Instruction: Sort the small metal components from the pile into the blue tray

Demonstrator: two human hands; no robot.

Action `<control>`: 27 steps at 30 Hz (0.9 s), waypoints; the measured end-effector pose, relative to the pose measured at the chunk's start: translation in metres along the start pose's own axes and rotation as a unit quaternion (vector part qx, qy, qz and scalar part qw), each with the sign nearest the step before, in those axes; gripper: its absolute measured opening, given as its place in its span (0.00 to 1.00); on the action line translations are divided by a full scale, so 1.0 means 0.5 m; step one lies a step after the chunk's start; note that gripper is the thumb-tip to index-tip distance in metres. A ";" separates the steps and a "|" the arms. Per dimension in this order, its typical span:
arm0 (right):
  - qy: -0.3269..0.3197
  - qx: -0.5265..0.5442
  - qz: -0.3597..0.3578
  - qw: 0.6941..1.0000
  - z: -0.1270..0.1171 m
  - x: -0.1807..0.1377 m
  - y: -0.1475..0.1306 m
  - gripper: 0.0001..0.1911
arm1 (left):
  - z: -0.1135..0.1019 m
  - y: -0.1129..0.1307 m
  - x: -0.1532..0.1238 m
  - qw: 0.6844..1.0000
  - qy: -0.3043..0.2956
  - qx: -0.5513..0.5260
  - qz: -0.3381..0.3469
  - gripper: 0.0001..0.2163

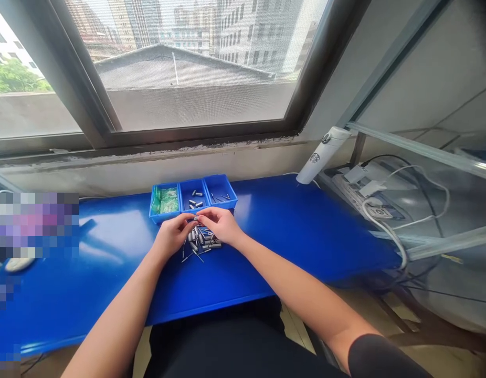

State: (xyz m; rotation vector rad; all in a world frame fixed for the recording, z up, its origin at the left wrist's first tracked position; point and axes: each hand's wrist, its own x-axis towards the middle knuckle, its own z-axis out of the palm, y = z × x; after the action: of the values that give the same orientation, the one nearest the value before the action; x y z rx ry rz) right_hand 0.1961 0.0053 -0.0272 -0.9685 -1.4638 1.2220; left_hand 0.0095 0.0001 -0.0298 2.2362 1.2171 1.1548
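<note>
Left hand (174, 233) and right hand (222, 226) meet, fingers of both pinching a small metal piece (196, 218) between them, neither hand nearer! Its long axis looks crosswise, though it's too small to be sure. Blue divided tray (165, 217) just beyond; loose metal pile (203, 240) right below, bodyward, on the table (290, 231).

A small silvery metal piece (196, 218), mostly hidden, is held near the frame's centre. Just below it, short metallic cylinders (193, 246) and thin pins (198, 256) lie jumbled in a loose heap.
</note>
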 end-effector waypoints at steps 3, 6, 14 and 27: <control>-0.006 -0.013 -0.003 1.000 -0.001 0.000 0.001 0.17 | -0.001 0.000 0.000 1.000 0.000 0.010 -0.002 0.13; -0.007 -0.016 -0.006 1.000 -0.001 0.001 0.000 0.16 | 0.003 0.000 -0.002 1.000 -0.004 0.016 -0.004 0.14; 0.031 -0.018 -0.009 0.999 -0.005 0.002 -0.012 0.16 | 0.006 0.011 0.004 0.999 -0.025 0.035 -0.018 0.15; 0.015 -0.009 0.029 0.999 -0.009 0.004 -0.007 0.22 | -0.004 0.014 0.008 0.999 0.011 0.026 0.025 0.13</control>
State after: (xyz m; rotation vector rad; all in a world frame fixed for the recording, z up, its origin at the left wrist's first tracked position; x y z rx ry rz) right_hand 0.2001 0.0074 -0.0235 -1.0433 -1.4339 1.2320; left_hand 0.0128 -0.0009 -0.0220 2.3099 1.2213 1.1823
